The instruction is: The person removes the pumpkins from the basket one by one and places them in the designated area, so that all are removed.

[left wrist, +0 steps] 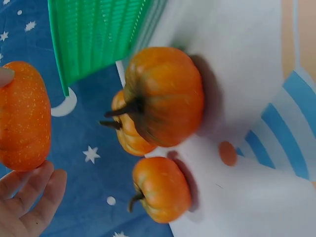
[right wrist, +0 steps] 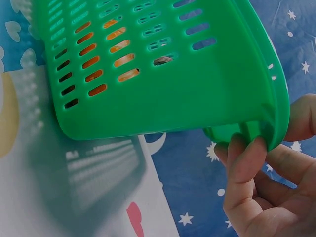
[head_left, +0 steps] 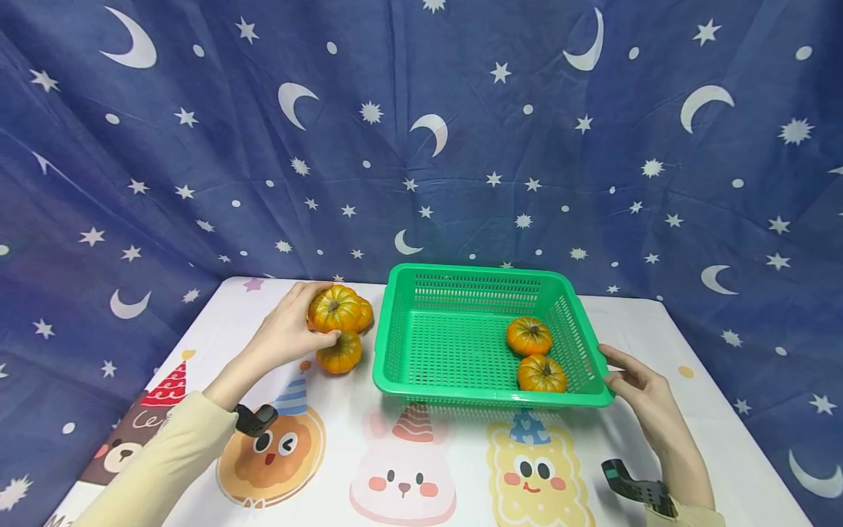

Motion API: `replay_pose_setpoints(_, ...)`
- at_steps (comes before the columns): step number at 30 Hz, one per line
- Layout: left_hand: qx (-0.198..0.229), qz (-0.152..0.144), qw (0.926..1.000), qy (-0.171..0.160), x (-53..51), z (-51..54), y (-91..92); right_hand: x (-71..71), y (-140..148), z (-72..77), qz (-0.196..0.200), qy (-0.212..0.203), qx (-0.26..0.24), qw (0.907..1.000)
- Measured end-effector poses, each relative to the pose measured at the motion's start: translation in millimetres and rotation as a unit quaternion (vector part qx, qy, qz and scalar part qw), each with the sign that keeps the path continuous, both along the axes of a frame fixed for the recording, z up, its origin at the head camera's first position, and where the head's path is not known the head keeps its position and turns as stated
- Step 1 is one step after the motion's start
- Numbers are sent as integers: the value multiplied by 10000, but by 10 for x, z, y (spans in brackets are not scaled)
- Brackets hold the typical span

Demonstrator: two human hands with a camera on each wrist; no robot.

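My left hand [head_left: 286, 333] holds a small orange pumpkin [head_left: 334, 309] between thumb and fingers, raised off the table in the left wrist view. Beneath and beside it stand several more pumpkins, the nearest one [head_left: 340, 354] with a dark stem; others are partly hidden in the head view. My right hand [head_left: 644, 391] pinches the right rim of a green plastic basket [head_left: 487, 396]. Inside the basket, on its right side, lie two pumpkins, one farther back [head_left: 529, 336] and one in front [head_left: 543, 374]. Orange shows through the basket's slots in the right wrist view.
A white tablecloth [head_left: 342, 439] with cartoon animals and party hats covers the table. Behind the table hangs a blue curtain [head_left: 461, 146] with moons and stars. The basket stands near the back edge, right of the loose pumpkins.
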State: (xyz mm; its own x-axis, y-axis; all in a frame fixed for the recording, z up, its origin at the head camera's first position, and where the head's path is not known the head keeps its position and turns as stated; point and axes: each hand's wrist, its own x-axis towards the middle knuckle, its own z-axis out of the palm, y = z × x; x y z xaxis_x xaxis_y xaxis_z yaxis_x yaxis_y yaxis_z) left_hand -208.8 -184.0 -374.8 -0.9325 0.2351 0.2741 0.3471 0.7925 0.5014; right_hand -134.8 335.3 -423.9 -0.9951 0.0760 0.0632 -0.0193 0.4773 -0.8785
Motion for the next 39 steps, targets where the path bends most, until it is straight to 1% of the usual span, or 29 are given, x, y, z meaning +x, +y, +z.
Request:
replay_pose_setpoints(5, 32, 226, 9996, -179, 5, -53, -109, 2, 5, -1, -10, -8, -4, 10000)
replay_pose_setpoints(9, 56, 389, 9990, -232, -9, -111, -215, 0, -1, -10, -16, 27, 30, 10000)
replay_pose_setpoints(15, 119, 559, 9979, -314, -13, -215, -367, -5, -7, -22, 21, 109, 49, 9999)
replay_pose_setpoints(22, 179, 705, 9962, -484, -31, -350, -517, -2, -7, -15, 30, 107, 41, 9999)
replay_pose_setpoints(26, 182, 788, 9946, -647, -37, -421, -576, 2, -6, -10, 21, 83, 33, 10000)
replay_pose_setpoints(33, 60, 952, 9906, -978, -45, -544, -635, -3, 1, -21, -9, 62, 57, 10000)
replay_pose_setpoints(39, 59, 968, 9888, -1131, -46, -635, -681, -5, -4, -21, -18, 60, 48, 10000)
